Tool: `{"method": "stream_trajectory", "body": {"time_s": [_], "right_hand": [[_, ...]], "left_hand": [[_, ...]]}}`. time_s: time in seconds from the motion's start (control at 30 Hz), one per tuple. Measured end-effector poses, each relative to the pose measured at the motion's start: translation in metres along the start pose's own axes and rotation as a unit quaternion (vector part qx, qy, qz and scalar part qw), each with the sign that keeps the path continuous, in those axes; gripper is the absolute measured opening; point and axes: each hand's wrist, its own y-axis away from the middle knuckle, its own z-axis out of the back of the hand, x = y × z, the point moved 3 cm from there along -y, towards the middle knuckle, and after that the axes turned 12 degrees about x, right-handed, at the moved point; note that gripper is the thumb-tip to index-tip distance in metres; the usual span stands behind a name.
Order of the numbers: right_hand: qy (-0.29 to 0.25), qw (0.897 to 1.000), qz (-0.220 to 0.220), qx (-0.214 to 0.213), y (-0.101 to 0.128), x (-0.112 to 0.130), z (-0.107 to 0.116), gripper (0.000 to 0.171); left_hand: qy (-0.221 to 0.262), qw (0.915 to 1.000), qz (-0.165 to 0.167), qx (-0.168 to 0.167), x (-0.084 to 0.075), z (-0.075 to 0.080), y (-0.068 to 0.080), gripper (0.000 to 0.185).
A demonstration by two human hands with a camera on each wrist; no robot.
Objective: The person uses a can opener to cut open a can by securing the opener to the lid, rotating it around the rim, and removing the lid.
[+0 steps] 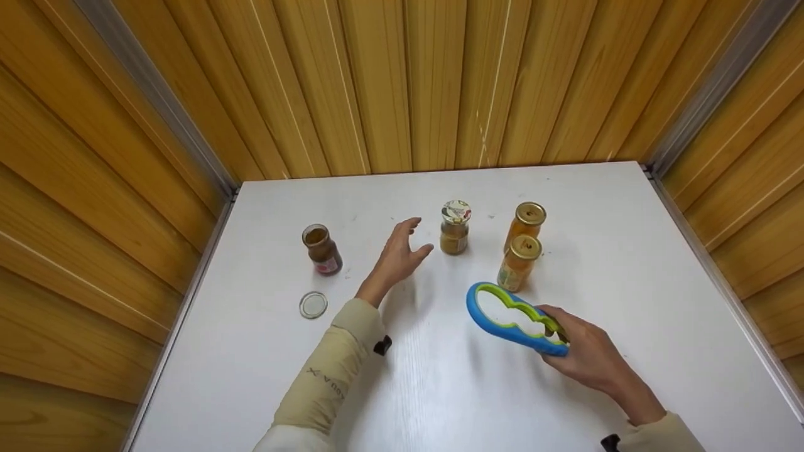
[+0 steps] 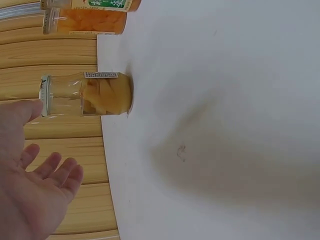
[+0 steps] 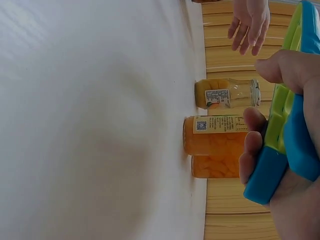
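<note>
My left hand (image 1: 397, 258) reaches over the table with its fingers apart and nothing between them. Just right of it stands a half-full glass jar (image 1: 454, 235) with a patterned lid; in the left wrist view the thumb comes close to that jar's lid (image 2: 45, 95), and whether they touch I cannot tell. A blue and green jar opener (image 1: 512, 333) with a scalloped inner edge is gripped by my right hand (image 1: 584, 351), held above the table. Beyond the opener are two gold-lidded jars of orange fruit, the nearer one (image 1: 516, 267) partly covering the farther one (image 1: 526, 220).
At the left stands an open jar (image 1: 323, 251) with dark contents. Its side of the table also has a loose lid (image 1: 313, 305) lying flat. Wood-patterned walls (image 1: 433, 88) rise behind and on both sides of the white table (image 1: 264, 376).
</note>
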Motion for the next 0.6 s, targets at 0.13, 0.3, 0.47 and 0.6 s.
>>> {"method": "stream_trajectory", "body": {"time_s": [0.13,0.3,0.47,0.6], "right_hand": [[0.001,1.000,0.002,-0.007,0.002,-0.002,0.000,0.077],[0.002,1.000,0.000,-0.011,0.004,-0.005,0.003,0.077],[0.005,1.000,0.005,-0.020,0.007,-0.006,0.002,0.077],[0.002,1.000,0.003,-0.018,0.007,-0.005,0.000,0.076]], "left_hand": [[0.035,0.9992,0.016,0.009,0.001,-0.010,-0.015,0.066],[0.066,0.9967,0.045,0.017,-0.001,-0.023,-0.035,0.069],[0.081,0.9949,0.056,0.023,-0.002,-0.032,-0.051,0.076],[0.104,0.9920,0.066,0.024,-0.001,-0.039,-0.059,0.082]]}}
